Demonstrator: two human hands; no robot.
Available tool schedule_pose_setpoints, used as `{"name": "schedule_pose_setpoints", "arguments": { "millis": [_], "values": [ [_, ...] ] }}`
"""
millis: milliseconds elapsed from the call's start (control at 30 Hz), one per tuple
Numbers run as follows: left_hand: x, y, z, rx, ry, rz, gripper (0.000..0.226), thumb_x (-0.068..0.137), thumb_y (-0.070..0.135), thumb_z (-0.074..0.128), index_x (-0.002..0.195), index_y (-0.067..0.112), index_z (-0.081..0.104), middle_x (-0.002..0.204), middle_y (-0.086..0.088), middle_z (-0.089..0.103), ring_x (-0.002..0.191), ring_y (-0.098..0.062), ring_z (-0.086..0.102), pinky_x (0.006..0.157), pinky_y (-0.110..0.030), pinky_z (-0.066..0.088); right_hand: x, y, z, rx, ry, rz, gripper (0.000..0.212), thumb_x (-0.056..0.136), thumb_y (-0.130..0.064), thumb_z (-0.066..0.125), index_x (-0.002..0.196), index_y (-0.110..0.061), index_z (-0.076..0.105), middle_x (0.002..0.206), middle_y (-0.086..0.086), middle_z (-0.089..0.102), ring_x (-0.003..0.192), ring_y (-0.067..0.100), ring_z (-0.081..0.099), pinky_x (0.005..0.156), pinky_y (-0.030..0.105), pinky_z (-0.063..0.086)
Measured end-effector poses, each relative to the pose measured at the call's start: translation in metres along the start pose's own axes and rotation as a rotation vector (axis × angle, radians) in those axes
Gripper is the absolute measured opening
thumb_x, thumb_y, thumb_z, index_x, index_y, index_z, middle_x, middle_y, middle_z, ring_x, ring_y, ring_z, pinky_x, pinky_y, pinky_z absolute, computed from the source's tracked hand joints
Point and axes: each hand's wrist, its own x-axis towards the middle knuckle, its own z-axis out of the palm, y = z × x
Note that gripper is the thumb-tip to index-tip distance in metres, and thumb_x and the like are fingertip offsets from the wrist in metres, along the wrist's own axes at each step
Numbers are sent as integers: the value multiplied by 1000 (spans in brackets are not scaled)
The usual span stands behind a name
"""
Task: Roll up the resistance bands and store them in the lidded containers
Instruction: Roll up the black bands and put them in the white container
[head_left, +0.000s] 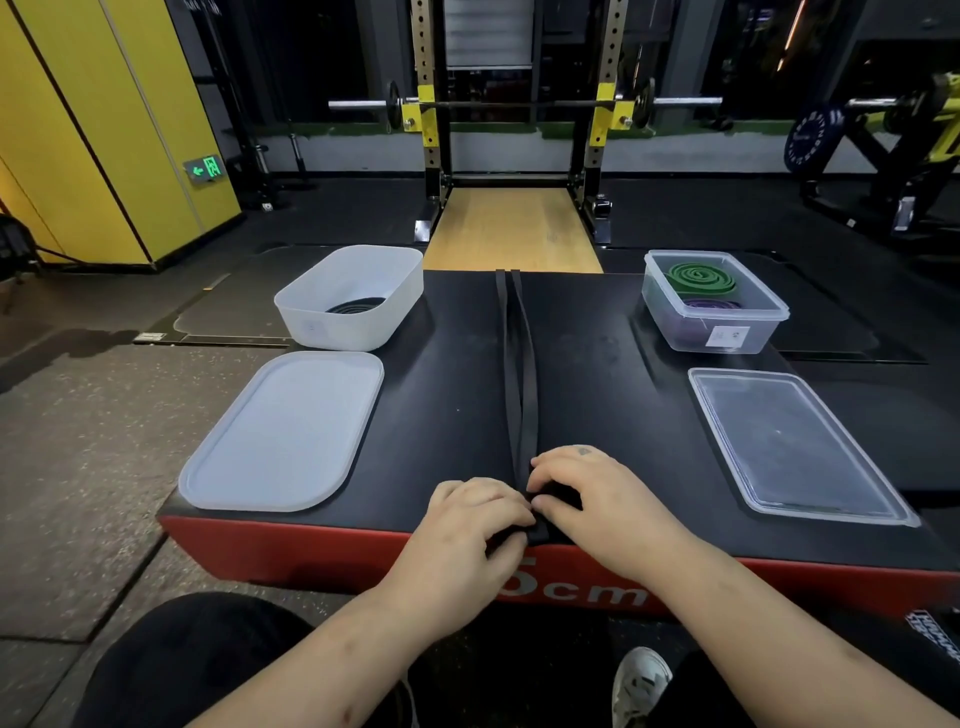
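A long black resistance band (517, 364) lies stretched lengthwise down the middle of the black-topped box (597, 364). Its near end is a small roll at the box's front edge. My left hand (467, 525) and my right hand (587, 493) both pinch that roll with curled fingers. A frosted white container (311, 317) at the back left holds a rolled black band (356, 305). Its white lid (283, 431) lies in front of it. A clear container (675, 306) at the back right holds a rolled green band (701, 278) and a purple band (709, 305). Its clear lid (795, 441) lies flat in front.
The box has a red front face (311, 551) with white lettering. My dark-clothed legs and a white shoe (641, 680) are below it. A squat rack with a barbell (519, 104) stands behind, over a wooden platform (511, 228). Yellow wall panels (104, 130) rise at the left.
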Motion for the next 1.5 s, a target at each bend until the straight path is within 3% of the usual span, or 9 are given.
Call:
{"name": "schedule_pose_setpoints", "arguments": {
  "millis": [233,433,600,733,867,1033,1333,1400,1500],
  "values": [
    [2,-2,3,33,-11,57,18,87,41,69,101,30,71,108,23,60,116,3,49,103,-31,34,-2,0,-5,-28,-71,-16,13,97,-34,65,108,-40,69,143,-22,53,140,-1,39,117,27,33],
    [6,-2,0,-40,-38,-10,11,92,38,66,95,32,74,105,25,61,120,-3,50,105,-34,34,-13,6,-6,20,-90,-29,14,94,-37,64,103,-47,69,140,-36,46,140,-9,35,119,27,33],
    [13,-5,1,-60,-86,-148,12,98,38,62,96,36,73,106,25,54,125,-4,40,108,-28,29,-17,6,-8,87,-89,-33,27,86,-61,60,106,-48,72,138,-37,50,138,-14,34,118,26,33],
    [18,-5,2,-67,-93,-183,13,99,37,60,95,35,72,101,25,58,119,0,42,105,-27,31,-14,6,-5,132,-59,23,11,95,-48,68,97,-43,78,128,-41,54,133,-15,38,116,27,35],
    [15,-3,1,-86,-14,-212,11,97,42,62,108,43,62,102,28,58,112,3,45,98,-18,35,-9,8,-3,123,-54,29,13,98,-41,66,98,-40,79,125,-40,54,128,-13,41,113,28,38],
    [18,-5,-1,9,-46,-31,7,99,38,58,103,36,64,100,23,61,109,1,53,99,-30,38,-4,6,0,95,-60,47,17,98,-43,63,84,-51,67,125,-37,53,128,-7,42,111,31,39],
    [21,-10,-3,47,-78,18,18,91,44,66,105,32,67,107,25,56,117,3,44,105,-25,34,-9,2,2,60,-35,50,11,97,-50,61,87,-54,61,127,-34,53,128,-4,44,110,34,42],
    [20,-11,-2,34,-74,8,19,92,45,66,106,32,69,108,24,55,119,3,43,106,-25,33,-11,1,0,64,-4,43,3,95,-48,64,93,-50,63,120,-32,57,120,-6,49,103,28,45],
    [22,-11,-1,34,-84,9,20,93,43,65,107,28,71,109,22,55,120,1,43,106,-27,32,-14,-4,-5,121,56,57,17,91,-40,72,100,-49,61,106,-28,63,106,-8,56,87,16,45]
  ]
}}
